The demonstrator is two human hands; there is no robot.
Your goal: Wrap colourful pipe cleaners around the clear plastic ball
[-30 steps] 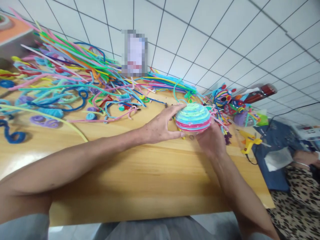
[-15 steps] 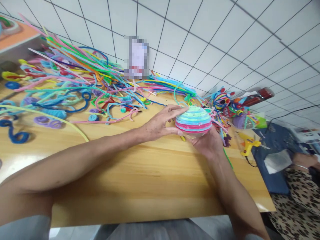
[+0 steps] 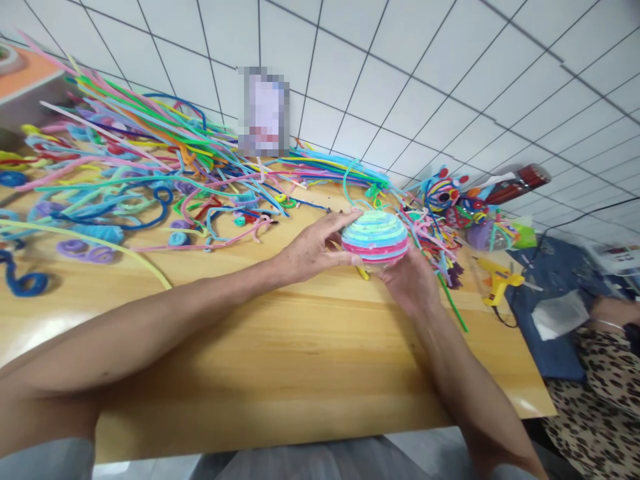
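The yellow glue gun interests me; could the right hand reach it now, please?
Probably yes, if the right hand lets go of the striped dome: the glue gun lies nearby, with only pipe cleaners between.

White tiled wall (image 3: 425, 80) w/ dark grout lines at back; light-wood worktop (image 3: 300, 360) set along it, glare (image 3: 43, 337) at L end & nr R front corner. Pale floor (image 3: 425, 448) visible at btm.

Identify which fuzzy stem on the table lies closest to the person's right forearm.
The green stem, slanting across the table just beside the right forearm; the other stems lie farther off, mostly bunched or tangled.
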